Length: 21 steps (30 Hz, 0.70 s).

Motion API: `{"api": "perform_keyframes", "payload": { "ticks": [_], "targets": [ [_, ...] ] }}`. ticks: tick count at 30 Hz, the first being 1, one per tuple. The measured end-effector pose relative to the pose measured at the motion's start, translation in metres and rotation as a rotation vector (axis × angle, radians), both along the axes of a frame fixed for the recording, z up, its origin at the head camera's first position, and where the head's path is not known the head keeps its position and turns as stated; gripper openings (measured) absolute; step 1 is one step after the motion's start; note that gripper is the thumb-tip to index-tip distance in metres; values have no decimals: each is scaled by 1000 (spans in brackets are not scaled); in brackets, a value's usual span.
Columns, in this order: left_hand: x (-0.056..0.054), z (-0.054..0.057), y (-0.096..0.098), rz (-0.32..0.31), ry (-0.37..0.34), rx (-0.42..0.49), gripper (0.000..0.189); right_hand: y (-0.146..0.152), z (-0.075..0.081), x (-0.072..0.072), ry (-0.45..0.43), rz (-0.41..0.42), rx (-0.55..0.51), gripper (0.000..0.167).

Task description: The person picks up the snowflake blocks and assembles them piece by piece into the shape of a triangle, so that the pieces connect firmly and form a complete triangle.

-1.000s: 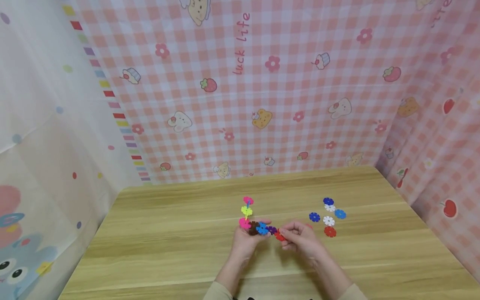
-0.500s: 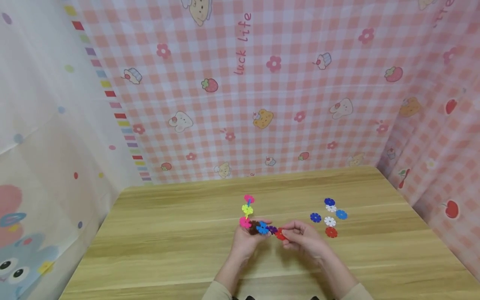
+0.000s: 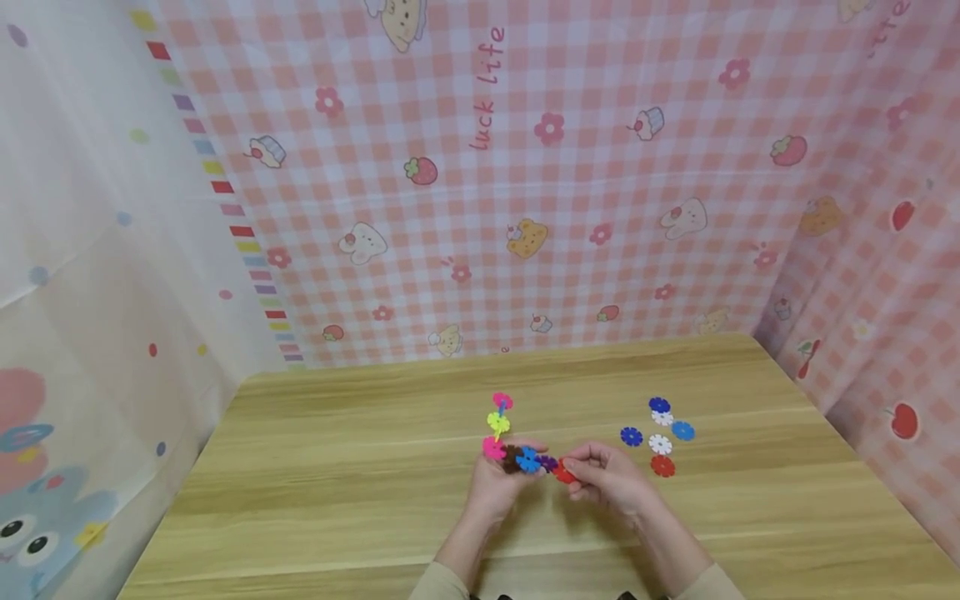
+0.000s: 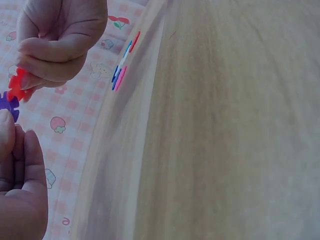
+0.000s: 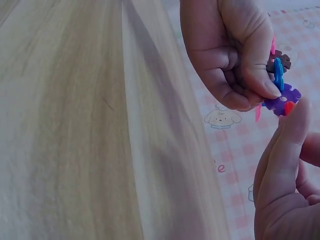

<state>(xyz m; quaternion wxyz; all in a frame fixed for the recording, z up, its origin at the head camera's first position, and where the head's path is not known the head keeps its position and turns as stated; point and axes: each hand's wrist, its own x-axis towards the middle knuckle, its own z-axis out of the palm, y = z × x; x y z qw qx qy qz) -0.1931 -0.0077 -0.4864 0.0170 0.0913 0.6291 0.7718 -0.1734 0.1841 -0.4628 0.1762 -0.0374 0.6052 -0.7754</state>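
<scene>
A chain of snowflake building discs is held above the table in the head view. It runs from a pink disc [image 3: 502, 402] past a yellow disc [image 3: 498, 423] to a second pink disc [image 3: 494, 448], then brown, blue [image 3: 528, 459], purple [image 3: 547, 464] and red. My left hand [image 3: 497, 483] supports the chain from below, pinching it near the blue and purple discs. The right hand [image 3: 609, 479] pinches the red disc [image 3: 564, 472] at the chain's end between thumb and fingers. In the left wrist view the red disc [image 4: 17, 85] meets the purple disc [image 4: 9, 105].
Several loose discs lie on the wooden table [image 3: 337, 467] to the right, among them a red disc [image 3: 663, 466], a white disc [image 3: 660, 444] and a dark blue disc [image 3: 632, 437]. A checked pink curtain [image 3: 465, 200] stands behind the table's far edge.
Both hands keep their grip with barely any movement. A pinkish disc that peeked out beside the right hand a second ago is now hidden in the head view.
</scene>
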Motion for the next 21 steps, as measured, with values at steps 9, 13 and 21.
{"api": "perform_keyframes", "payload": {
  "ticks": [9, 13, 21],
  "targets": [
    [-2, 7, -1, 17, -29, -23, 32, 4, 8, -2, 6, 15, 27, 23],
    [-2, 8, -3, 24, -51, -23, 31, 5, 11, -3, 10, 33, 77, 33],
    [-3, 11, -5, 18, -53, -4, 34, 6, 10, -3, 7, 1, 170, 31]
  ]
}}
